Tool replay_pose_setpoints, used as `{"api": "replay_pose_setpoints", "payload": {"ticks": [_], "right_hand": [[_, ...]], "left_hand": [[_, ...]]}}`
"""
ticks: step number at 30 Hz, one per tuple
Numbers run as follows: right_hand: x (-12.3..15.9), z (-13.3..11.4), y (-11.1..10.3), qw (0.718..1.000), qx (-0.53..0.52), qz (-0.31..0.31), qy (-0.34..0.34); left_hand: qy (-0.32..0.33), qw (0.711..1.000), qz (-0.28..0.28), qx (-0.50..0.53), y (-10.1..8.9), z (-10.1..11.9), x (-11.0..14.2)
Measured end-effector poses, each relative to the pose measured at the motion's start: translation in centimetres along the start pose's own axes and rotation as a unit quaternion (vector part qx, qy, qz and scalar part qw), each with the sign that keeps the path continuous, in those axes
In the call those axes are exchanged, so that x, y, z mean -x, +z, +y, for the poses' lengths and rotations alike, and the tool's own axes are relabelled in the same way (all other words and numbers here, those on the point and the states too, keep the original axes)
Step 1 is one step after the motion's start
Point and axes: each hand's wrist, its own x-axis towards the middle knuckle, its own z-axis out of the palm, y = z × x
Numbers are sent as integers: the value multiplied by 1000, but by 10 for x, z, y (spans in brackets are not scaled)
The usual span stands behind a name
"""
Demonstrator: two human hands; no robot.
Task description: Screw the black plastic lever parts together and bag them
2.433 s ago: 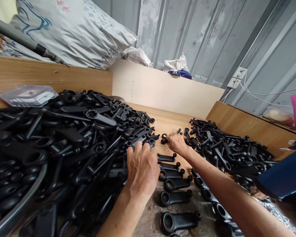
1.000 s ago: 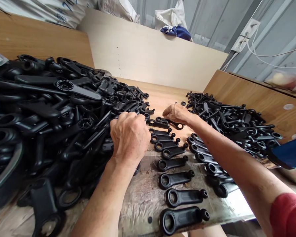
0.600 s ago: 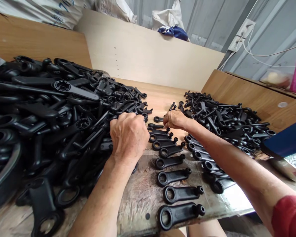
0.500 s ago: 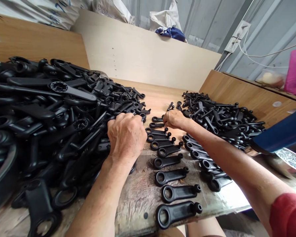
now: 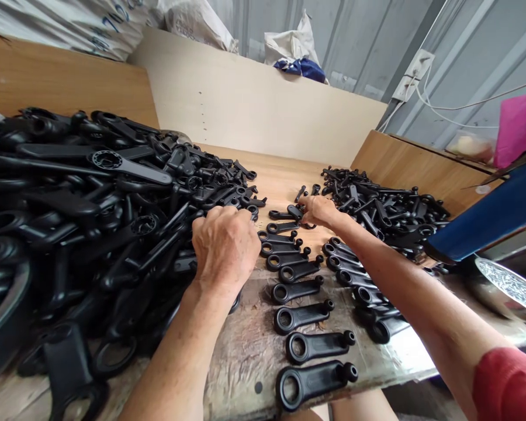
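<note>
My left hand is curled, knuckles up, at the right edge of a big heap of black crank arms; whatever its fingers hold is hidden below it. Farther off, my right hand pinches a black crank arm at the far end of a column of similar parts. Each part in this column, such as the nearest crank arm, has a ring on the left and a small knob on the right. A second row of crank arms lies partly behind my right forearm.
A heap of smaller black parts lies at the back right. Wooden boards fence the table. At the right are a blue cylindrical object and a bowl of small metal pieces. White sacks rest behind the back board.
My right hand has shifted slightly to the right, and the crank arm at its fingers now shows more. My left hand stays nearly in place. The view has tilted slightly.
</note>
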Motion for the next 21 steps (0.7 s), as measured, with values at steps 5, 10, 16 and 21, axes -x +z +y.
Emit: {"api": "replay_pose_setpoints", "payload": {"ticks": [5, 10, 16, 21], "right_hand": [[7, 5, 3, 996, -78, 29, -22], [9, 8, -12, 977, -186, 96, -28], [-12, -3, -41, 968, -230, 90, -36], [-34, -16, -58, 978, -192, -21, -78]], "left_hand": [[-2, 1000, -9, -1, -2, 0, 1], [0, 1000, -13, -3, -2, 1, 2], [-3, 1000, -4, 2, -2, 1, 0], [-19, 1000, -5, 13, -2, -1, 0]]}}
